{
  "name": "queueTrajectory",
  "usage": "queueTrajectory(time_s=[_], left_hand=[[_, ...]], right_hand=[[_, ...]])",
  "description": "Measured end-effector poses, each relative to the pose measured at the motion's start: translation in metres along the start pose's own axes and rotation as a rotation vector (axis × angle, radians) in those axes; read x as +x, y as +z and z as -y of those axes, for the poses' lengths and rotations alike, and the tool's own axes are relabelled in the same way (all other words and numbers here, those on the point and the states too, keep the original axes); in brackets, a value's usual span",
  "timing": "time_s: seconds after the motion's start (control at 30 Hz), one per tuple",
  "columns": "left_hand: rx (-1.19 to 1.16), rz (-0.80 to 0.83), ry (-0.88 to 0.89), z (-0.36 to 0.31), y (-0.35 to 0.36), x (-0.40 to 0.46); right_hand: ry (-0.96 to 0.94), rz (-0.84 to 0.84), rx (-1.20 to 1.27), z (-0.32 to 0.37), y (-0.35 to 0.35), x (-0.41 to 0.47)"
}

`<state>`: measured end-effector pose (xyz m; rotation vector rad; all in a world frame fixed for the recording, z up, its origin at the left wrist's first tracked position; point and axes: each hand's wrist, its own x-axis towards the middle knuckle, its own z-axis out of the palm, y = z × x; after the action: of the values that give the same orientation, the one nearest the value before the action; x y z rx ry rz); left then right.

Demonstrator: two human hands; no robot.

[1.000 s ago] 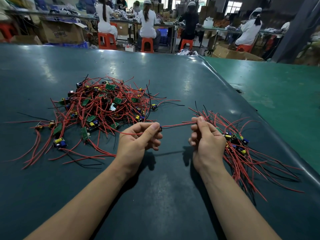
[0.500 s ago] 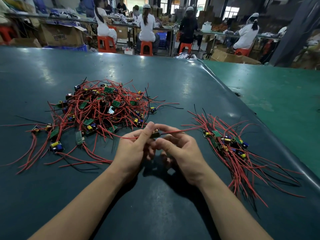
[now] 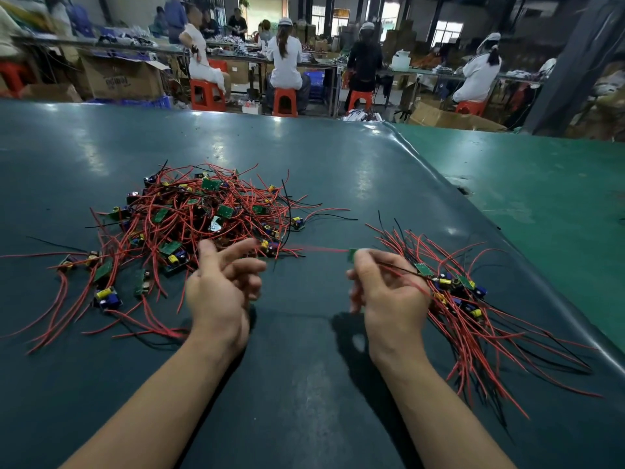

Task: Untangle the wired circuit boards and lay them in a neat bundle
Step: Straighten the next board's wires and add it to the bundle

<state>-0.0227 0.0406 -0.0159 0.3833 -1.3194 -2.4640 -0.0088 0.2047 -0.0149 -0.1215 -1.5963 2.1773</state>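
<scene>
One small green circuit board (image 3: 352, 254) with red leads is being pinched by the right hand (image 3: 389, 294), just left of the neat bundle (image 3: 473, 309) on the dark tabletop (image 3: 304, 384). Left hand (image 3: 220, 286) is being held loosely open, empty, nearer the tangled pile (image 3: 189, 225).

On the desk (image 3: 304, 384), the tangled pile of wired boards (image 3: 189, 231) lies at ten o'clock and the sorted bundle (image 3: 473, 306) at three o'clock, with the left hand (image 3: 220, 292) and right hand (image 3: 389, 296) between them, and stools (image 3: 284, 101) beyond at twelve o'clock.
</scene>
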Motion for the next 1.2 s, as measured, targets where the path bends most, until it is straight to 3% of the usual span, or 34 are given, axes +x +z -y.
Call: queueTrajectory(time_s=[0.1, 0.17, 0.33, 0.5, 0.57, 0.67, 0.8, 1.0, 1.2], left_hand=[[0.022, -0.061, 0.048, -0.002, -0.007, 0.003], [0.126, -0.032, 0.109, 0.0, -0.005, 0.0], [0.557, 0.078, 0.437, 0.011, -0.002, -0.009], [1.145, -0.006, 0.786, 0.004, -0.013, -0.009], [1.353, -0.1, 0.766, 0.001, -0.019, -0.002], [1.564, -0.276, 0.584, -0.006, -0.029, 0.007], [1.747, -0.262, 0.333, -0.015, -0.037, 0.015], [1.71, -0.294, 0.3, -0.023, -0.045, 0.027], [1.65, -0.328, 0.463, -0.025, -0.052, 0.031]], right_hand=[[0.054, -0.221, 0.202, 0.005, -0.008, 0.01], [0.164, -0.277, 0.299, 0.005, -0.014, 0.011], [0.244, -0.284, 0.3, 0.004, -0.015, 0.012], [0.194, -0.208, 0.164, 0.002, -0.012, 0.012], [0.167, -0.129, 0.077, -0.002, -0.007, 0.01], [0.129, -0.055, 0.027, -0.005, -0.002, 0.007], [0.116, -0.085, 0.035, -0.005, -0.004, 0.01], [0.13, -0.081, 0.03, -0.006, -0.006, 0.012], [0.141, -0.065, 0.032, -0.005, -0.007, 0.011]])
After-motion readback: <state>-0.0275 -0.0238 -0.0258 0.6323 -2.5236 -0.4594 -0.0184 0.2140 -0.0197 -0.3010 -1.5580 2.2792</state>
